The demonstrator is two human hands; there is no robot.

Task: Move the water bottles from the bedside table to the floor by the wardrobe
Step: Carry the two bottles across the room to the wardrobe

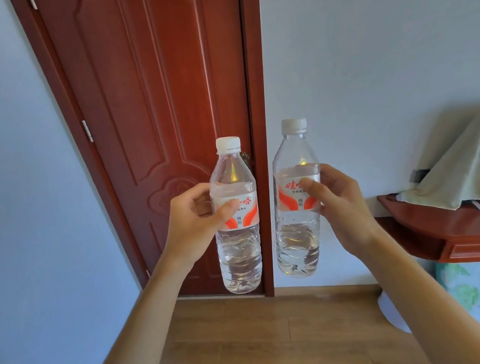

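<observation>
Two water bottles are in transit, both clear of any surface. The left bottle [240, 254] is held upright by the left hand [195, 220], thumb across the label front and fingers curled behind. The right bottle [299, 244] is gripped the same way by the right hand [337, 200] and leans slightly. They are carried near each other, apart, at about chest height, probably to take both in one trip. The mid-body grip suits a full, heavy bottle.

Both are clear thin plastic with ribbed lower walls, white screw caps and white-and-orange labels, and appear nearly full.

Behind them stands a glossy red-brown panelled door [147, 102] and below lies a wood-plank floor [251, 331]. At right, a pale crumpled cloth [472, 162] lies on red-brown wooden furniture [465, 232]. No wardrobe is in view.
</observation>
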